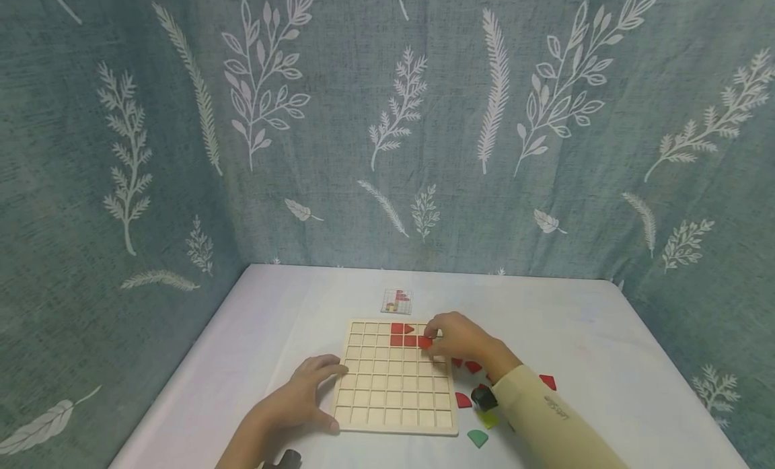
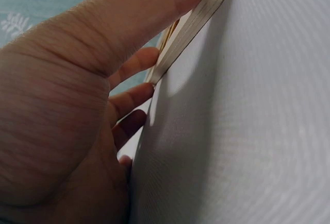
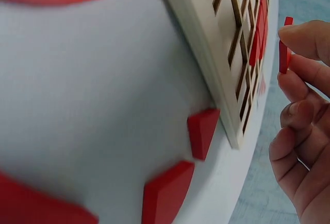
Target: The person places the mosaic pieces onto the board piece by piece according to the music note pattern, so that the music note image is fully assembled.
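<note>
A square wooden grid board [image 1: 396,429] lies on the table. My left hand [image 1: 298,393] rests at its left side, fingertips on the edge and thumb at the near-left corner; the left wrist view shows the board's side edge [image 2: 180,41] against them. Above the board's far-right part, my right hand [image 1: 463,339] pinches a flat red piece [image 3: 283,54] between thumb and fingertips. Several red pieces [image 1: 396,340] sit in the grid's upper rows, among them one with a pointed right end [image 1: 409,329].
Behind the board lies a small picture card [image 1: 397,301]. Loose pieces lie right of the board, including a red quarter-round one [image 1: 463,400], a yellow-green one [image 1: 488,419] and a green one [image 1: 477,438]. Patterned cloth [image 1: 339,206] hangs behind the white table [image 1: 290,291].
</note>
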Action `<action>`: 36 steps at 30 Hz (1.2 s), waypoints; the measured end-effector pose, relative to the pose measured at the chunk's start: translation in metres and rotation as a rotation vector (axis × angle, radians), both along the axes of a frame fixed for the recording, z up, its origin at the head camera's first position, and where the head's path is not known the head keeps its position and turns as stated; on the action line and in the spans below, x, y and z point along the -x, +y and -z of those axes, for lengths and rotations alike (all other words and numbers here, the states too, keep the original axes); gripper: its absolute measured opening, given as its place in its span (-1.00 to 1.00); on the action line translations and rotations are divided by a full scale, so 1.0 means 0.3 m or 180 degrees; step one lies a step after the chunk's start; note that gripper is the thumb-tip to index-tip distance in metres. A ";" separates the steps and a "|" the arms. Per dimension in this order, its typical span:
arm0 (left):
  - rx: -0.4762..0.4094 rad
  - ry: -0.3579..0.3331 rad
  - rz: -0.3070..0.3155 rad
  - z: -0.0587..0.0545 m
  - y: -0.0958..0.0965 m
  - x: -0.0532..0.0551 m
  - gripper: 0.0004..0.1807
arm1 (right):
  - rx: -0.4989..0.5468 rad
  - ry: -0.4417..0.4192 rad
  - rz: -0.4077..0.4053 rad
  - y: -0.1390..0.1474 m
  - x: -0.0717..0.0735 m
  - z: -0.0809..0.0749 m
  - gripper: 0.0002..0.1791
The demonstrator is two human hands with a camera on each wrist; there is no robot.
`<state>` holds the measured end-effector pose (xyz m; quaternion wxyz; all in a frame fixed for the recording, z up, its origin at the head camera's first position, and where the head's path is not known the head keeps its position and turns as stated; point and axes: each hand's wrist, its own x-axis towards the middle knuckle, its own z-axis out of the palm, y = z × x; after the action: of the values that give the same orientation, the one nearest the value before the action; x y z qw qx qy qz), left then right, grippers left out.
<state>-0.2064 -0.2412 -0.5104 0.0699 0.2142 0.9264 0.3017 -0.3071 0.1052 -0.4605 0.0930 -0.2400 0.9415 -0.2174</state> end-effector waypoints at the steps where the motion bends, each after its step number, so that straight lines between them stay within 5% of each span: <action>1: 0.0006 0.0005 0.0002 0.000 0.000 0.001 0.15 | -0.0001 -0.0021 0.0013 -0.007 -0.001 -0.001 -0.71; 23: 0.0015 -0.0103 0.0019 -0.014 0.001 0.007 0.19 | -0.0041 0.0044 -0.0361 -0.137 -0.001 0.015 -0.75; 36: 0.0007 -0.0159 0.0104 -0.022 -0.004 0.000 0.19 | -0.0177 0.0005 -0.0343 -0.175 -0.003 0.034 -0.76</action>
<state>-0.2064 -0.2424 -0.5036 0.0982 0.2216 0.9211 0.3047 -0.3063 0.0527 -0.4708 0.1104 -0.2878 0.9330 -0.1857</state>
